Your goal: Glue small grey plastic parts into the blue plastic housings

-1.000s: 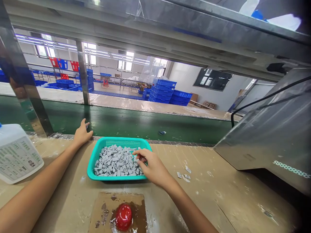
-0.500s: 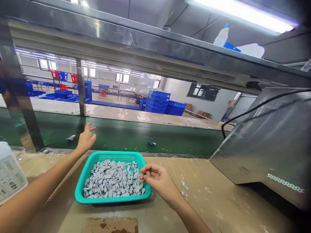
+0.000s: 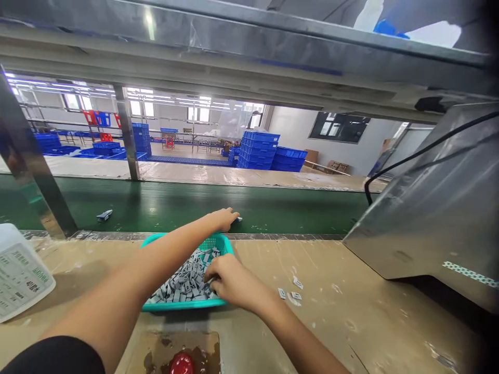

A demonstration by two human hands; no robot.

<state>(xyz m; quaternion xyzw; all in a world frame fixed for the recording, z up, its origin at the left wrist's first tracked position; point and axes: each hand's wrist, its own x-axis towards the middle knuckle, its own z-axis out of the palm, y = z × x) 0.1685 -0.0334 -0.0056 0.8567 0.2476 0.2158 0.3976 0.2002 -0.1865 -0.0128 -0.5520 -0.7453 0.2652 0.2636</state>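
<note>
My left hand (image 3: 224,219) reaches across the basket to the green conveyor belt. Its fingers are stretched over a small dark-and-light part (image 3: 239,219), mostly hidden behind them; I cannot tell whether they touch it. My right hand (image 3: 226,279) is over the right side of a turquoise plastic basket (image 3: 187,306). Curled fingers dip among the small grey plastic pieces (image 3: 187,283) heaped there, and the fingertips are hidden. Several of those pieces are covered by my left forearm.
Three grey pieces (image 3: 296,295) lie on the brown tabletop right of the basket. Another part (image 3: 104,215) sits on the belt (image 3: 175,200) at left. A white jug (image 3: 23,275), a wet board with a red round object (image 3: 182,363), and a metal housing (image 3: 436,208) stand around.
My left hand has swung right along the belt to the small part. My right hand has lowered into the grey pieces. A third loose piece and the red object have come into view.
</note>
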